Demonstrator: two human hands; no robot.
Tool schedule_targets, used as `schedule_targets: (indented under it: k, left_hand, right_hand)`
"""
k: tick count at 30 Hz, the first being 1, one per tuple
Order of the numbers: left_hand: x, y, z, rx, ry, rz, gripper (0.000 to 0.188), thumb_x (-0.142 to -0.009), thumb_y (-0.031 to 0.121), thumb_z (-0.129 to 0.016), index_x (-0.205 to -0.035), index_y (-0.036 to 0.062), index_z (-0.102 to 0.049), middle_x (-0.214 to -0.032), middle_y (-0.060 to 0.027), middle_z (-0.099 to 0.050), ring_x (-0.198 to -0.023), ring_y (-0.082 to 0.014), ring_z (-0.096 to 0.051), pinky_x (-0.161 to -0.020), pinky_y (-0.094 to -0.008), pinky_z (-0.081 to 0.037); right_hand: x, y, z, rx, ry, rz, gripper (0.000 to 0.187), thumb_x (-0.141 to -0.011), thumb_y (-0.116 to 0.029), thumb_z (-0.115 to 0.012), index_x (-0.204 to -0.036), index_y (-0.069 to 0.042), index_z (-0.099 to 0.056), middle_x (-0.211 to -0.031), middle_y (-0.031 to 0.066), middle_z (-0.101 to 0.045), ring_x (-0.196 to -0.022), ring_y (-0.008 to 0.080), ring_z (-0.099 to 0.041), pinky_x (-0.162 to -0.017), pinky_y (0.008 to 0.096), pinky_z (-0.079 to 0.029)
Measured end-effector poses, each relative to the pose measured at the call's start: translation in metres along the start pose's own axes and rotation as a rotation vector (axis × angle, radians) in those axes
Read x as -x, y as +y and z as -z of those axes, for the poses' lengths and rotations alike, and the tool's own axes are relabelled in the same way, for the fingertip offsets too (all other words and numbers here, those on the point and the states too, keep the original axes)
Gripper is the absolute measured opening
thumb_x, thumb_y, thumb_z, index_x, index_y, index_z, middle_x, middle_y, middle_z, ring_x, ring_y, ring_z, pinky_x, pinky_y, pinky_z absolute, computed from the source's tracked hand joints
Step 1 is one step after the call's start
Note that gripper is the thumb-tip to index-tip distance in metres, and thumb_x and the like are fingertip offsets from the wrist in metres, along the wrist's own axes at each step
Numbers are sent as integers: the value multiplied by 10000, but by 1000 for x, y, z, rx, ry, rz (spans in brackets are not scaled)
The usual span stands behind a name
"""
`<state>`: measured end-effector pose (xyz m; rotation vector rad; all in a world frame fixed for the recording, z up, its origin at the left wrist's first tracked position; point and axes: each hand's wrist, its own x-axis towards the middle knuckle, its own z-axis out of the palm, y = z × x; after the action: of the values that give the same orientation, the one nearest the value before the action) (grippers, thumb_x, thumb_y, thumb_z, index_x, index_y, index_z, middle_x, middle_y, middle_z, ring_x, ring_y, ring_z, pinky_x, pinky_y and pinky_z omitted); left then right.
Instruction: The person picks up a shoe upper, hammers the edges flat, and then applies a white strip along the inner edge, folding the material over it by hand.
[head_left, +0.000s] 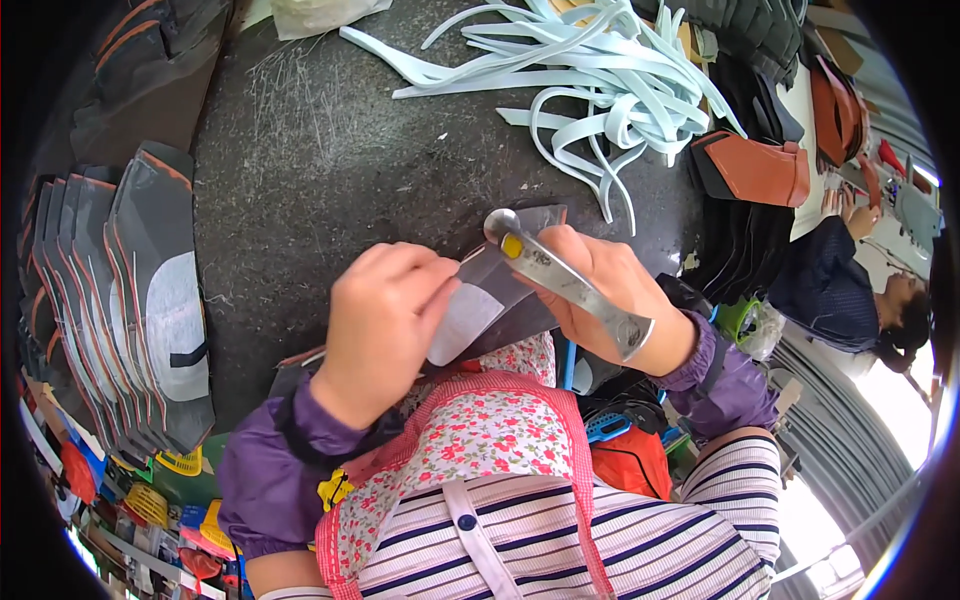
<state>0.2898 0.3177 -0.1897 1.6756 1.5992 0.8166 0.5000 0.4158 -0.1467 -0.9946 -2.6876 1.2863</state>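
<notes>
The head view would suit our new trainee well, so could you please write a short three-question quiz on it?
1. Which hand holds the metal tool?
2. True or false: the pale blue strips lie in a loose tangle.
3. Multiple choice: the patch between the hands is A) red, B) whitish, C) green.

Key:
1. The right hand.
2. True.
3. B.

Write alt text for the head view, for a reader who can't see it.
A person's right grip holds a curved metal tool over a dark flat piece with a pale patch, while the left grip is at that piece's edge. Pale blue strips lie heaped on the dark worktable beyond, with stacked dark pieces at left.
</notes>
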Motion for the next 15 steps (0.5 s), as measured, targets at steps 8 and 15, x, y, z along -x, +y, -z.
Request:
schedule_targets:
  k: [8,15]
  left_hand:
    - [8,-3,0,17,53,-38,197,-725,18,-734,-920,16,-710,-886,-115,-662,-805,-299,-639,-715,-385,-526]
    - [23,-3,11,-33,3,-6,192,-735,24,-719,-924,-1,-697,-893,-106,-647,-837,-294,-639,-721,-380,-527]
  right_hand:
    - [3,-17,-10,-58,-129,-25,410,-727,-44,-660,-1042,-13,-398,-814,236,-569,-786,488,-576,-630,510,-462]
    - [-2,-20,-13,-66,-80,-34,261,-866,-69,-682,-1043,-10,-498,-775,211,-598,-691,436,-617,-554,451,-484]
